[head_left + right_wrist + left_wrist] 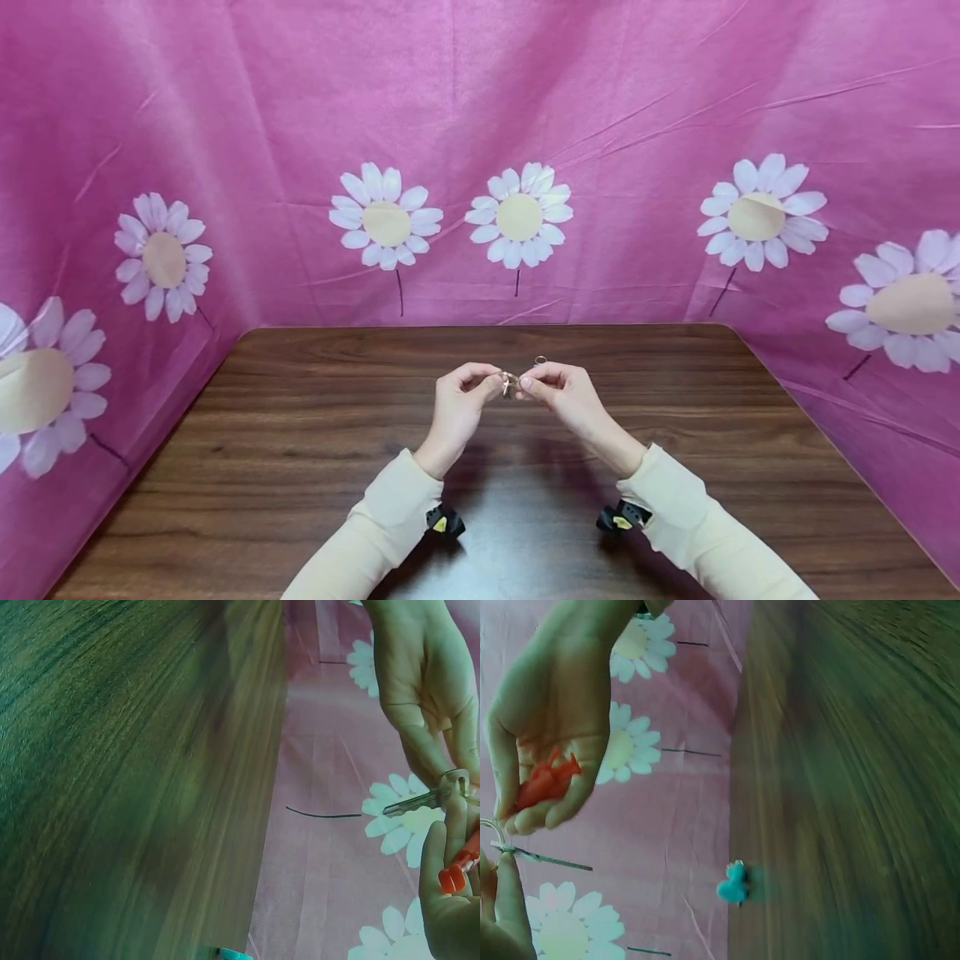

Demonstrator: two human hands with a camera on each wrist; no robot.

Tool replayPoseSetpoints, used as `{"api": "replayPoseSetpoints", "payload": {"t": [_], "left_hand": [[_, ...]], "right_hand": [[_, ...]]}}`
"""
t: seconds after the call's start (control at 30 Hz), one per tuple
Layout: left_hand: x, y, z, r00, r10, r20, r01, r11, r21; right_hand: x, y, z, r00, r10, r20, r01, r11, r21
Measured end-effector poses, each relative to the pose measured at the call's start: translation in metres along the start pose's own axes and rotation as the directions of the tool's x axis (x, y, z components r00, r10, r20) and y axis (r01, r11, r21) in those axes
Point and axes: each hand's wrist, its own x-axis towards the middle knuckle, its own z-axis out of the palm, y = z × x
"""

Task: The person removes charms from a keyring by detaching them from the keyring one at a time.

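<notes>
Near the middle of the table both hands meet at a gold key ring (512,377). The fingertips of my left hand (459,406) pinch the ring's left side, close to a metal key (414,803). My right hand (573,400) pinches the ring's other side between thumb and finger. A small red figure-like charm (547,782) lies within the curled fingers of the right hand, mostly hidden in the head view. The key hangs from the ring between the hands, its blade pointing down. Fingers cover part of the ring, so its opening cannot be made out.
A teal heart-shaped piece (733,885) lies on the dark wood table (315,417) toward its back; a small ring (541,360) shows behind the right hand. Pink cloth (450,83) with white flowers stands around the back and sides.
</notes>
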Motion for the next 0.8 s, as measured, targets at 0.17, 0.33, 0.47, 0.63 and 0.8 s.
{"api": "replayPoseSetpoints", "payload": {"t": [0.17, 0.33, 0.47, 0.63, 0.8], "left_hand": [[0.003, -0.004, -0.004, 0.999, 0.001, 0.039, -0.002, 1.000, 0.028], [0.005, -0.004, -0.006, 0.992, -0.012, 0.123, 0.003, 0.997, 0.076], [0.008, -0.002, -0.011, 0.983, 0.030, 0.180, -0.067, 0.976, 0.205], [0.009, 0.002, -0.014, 0.958, 0.129, 0.255, -0.232, 0.874, 0.428], [0.008, 0.003, -0.013, 0.925, 0.195, 0.325, -0.356, 0.740, 0.570]], "right_hand": [[-0.001, 0.000, 0.002, 1.000, 0.013, -0.015, -0.013, 1.000, 0.018], [-0.002, -0.002, 0.001, 1.000, 0.003, -0.028, -0.001, 0.998, 0.070], [0.001, -0.001, 0.001, 0.999, -0.023, -0.022, 0.024, 0.999, 0.031], [0.002, 0.003, 0.001, 0.999, -0.043, 0.019, 0.044, 0.993, -0.105], [0.002, 0.005, 0.000, 0.996, -0.079, 0.038, 0.085, 0.982, -0.170]]}}
